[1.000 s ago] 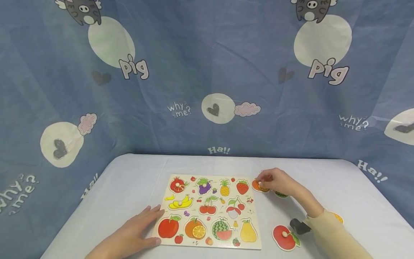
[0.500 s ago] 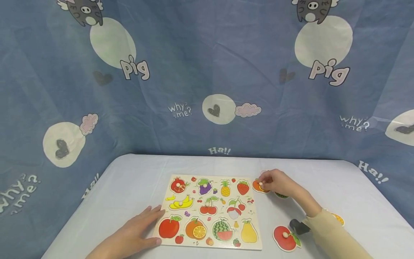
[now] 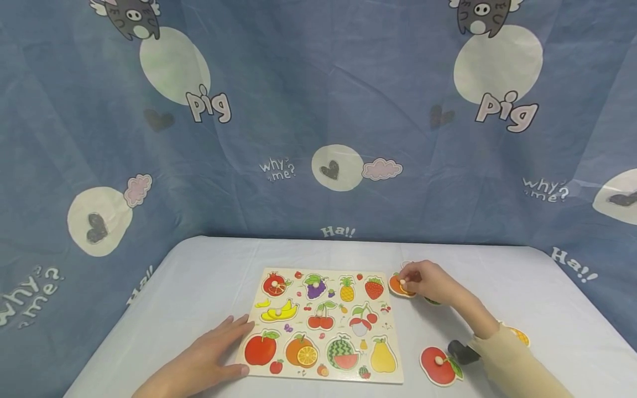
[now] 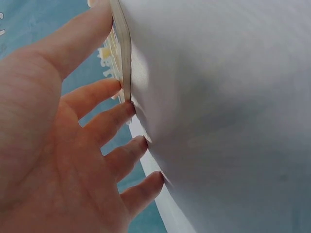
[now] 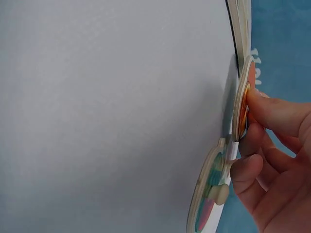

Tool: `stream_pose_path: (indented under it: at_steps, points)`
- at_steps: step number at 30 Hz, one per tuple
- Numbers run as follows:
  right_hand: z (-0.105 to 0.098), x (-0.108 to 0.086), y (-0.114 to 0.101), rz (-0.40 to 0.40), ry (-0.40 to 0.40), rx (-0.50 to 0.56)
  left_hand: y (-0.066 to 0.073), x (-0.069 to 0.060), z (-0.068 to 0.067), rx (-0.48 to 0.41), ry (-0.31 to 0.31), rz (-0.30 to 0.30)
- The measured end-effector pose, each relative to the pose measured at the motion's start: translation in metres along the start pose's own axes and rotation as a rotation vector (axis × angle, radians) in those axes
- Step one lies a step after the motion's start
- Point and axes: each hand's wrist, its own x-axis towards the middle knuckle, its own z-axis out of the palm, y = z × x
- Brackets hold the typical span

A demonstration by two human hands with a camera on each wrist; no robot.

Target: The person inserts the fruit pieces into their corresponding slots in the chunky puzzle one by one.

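My left hand [image 3: 211, 351] lies at the left side of the wooden fruit puzzle board [image 3: 338, 331]. Its fingers are spread, and the thumb and index finger touch the board's edge [image 4: 124, 48]. Just right of the board's far right corner, my right hand [image 3: 430, 281] pinches the small knob of an orange puzzle piece [image 3: 398, 287]. In the right wrist view, the thumb lies against the face of that orange piece [image 5: 244, 97]. Partly behind the right hand is a watermelon piece [image 3: 432, 301]; its knob [image 5: 221, 194] shows in the right wrist view.
A red apple piece [image 3: 438, 366] lies to the right of the board. The sleeve [image 3: 515, 362] covers most of a yellow patterned piece [image 3: 520, 335]. Pomegranate [image 3: 275, 284], grape [image 3: 314, 287], banana [image 3: 280, 312] and cherry [image 3: 320, 320] pieces with knobs sit in the board.
The right hand keeps its pinch on the orange piece and has shifted only very slightly, covering more of the watermelon piece. The left hand stays at the board's edge.
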Motion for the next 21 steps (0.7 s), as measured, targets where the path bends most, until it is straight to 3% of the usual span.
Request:
stream_pose_path:
  at_steps: [6, 21]
  points:
    - [-0.001, -0.004, -0.007, 0.008, 0.018, 0.004, 0.000, 0.001, -0.001, -0.007, -0.001, 0.013]
    - [0.002, -0.010, -0.046, -0.124, 0.005, -0.002, -0.002, 0.001, 0.000, -0.015, -0.003, 0.003]
